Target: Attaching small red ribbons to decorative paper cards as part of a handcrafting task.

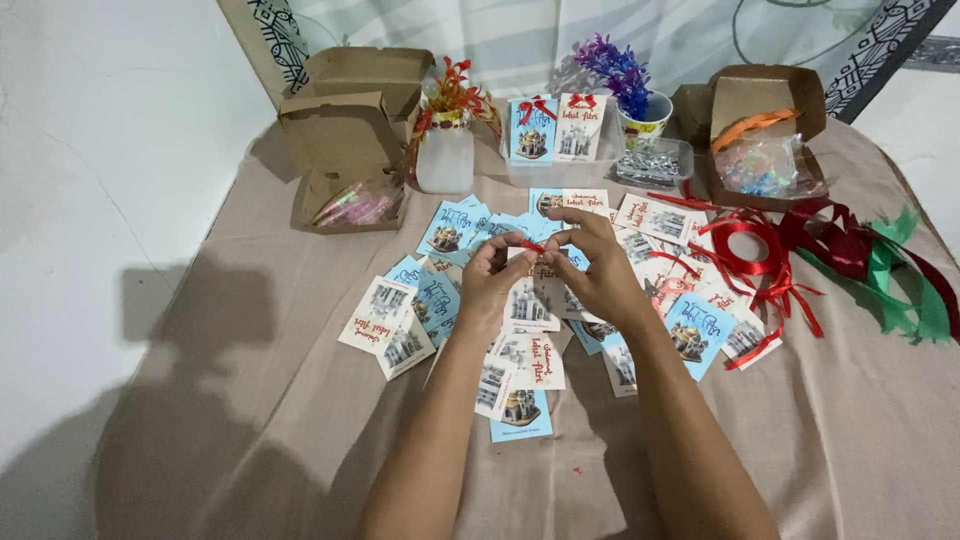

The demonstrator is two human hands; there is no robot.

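my left hand (pixel 493 275) and right hand (pixel 598 268) pinch a small red ribbon (pixel 532 245) between fingertips above the cards (pixel 530 360) at mid-cloth (pixel 250 350)

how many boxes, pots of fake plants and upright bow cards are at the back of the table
Brown cardboard boxes, lids open: 2, left and right
Pots of artificial plants: 2, red-leaved and purple
Upright cards with red bows: 2, blue and white
Total: 6
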